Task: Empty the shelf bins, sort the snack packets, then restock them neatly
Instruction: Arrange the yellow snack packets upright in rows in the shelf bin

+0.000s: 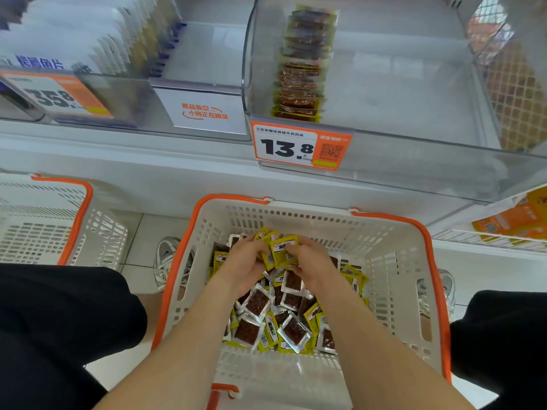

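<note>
A white basket with orange rim [393, 261] stands on the floor between my knees, holding several loose yellow and silver snack packets [275, 321]. Both my hands are inside it, at the far side. My left hand [245, 261] and my right hand [310, 261] together hold a small stack of yellow packets [279, 250], fingers curled around its edges. Above, a clear shelf bin [414, 108] holds one neat row of the same packets [302, 72] along its left part; the remainder of the bin floor is bare.
A price tag reading 13.8 [299, 147] hangs on the bin's front. A second white basket [44, 220] stands at the left. Left bins hold white packets [74, 39] and a sold-out card [204, 112]. My shoes [168, 261] flank the basket.
</note>
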The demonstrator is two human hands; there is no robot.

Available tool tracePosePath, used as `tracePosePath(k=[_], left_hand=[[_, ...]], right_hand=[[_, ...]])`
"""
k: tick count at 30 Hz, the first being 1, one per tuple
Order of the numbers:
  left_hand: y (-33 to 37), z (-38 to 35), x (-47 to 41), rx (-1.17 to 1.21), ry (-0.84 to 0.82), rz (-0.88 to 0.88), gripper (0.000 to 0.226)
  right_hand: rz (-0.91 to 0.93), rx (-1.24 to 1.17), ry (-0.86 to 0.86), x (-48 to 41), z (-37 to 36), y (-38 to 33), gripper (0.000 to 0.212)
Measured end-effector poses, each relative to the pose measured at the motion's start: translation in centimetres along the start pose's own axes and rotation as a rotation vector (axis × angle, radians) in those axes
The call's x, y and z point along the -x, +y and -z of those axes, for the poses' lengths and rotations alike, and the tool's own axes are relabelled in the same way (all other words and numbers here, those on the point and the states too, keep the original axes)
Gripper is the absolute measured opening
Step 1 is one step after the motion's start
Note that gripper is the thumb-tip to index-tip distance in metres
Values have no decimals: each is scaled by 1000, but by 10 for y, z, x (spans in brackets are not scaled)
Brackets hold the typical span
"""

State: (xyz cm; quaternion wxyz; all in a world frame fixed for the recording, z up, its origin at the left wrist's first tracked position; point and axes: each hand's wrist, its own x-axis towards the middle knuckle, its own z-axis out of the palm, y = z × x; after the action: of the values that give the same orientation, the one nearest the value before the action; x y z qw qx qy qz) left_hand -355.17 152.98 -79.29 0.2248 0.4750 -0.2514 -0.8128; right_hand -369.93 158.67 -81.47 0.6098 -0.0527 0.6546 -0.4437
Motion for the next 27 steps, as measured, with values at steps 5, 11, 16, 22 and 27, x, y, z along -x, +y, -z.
tracePosePath(k=[5, 11, 16, 22, 27], left_hand=[[3, -4, 5, -275, -21, -81, 22], [2, 0, 10, -424, 8, -156, 25], [0, 2, 0, -216, 75, -110, 75], [13, -7, 9, -256, 114, -133, 23], [11, 12, 5, -266, 236, -139, 22]], right_hand=[[209, 200, 76, 4, 5, -1, 23], [293, 278, 56, 13, 1, -8, 9], [222, 231, 25, 20, -4, -12, 28], [319, 371, -44, 19, -10, -6, 25], [184, 421, -3, -2, 5, 14, 11]])
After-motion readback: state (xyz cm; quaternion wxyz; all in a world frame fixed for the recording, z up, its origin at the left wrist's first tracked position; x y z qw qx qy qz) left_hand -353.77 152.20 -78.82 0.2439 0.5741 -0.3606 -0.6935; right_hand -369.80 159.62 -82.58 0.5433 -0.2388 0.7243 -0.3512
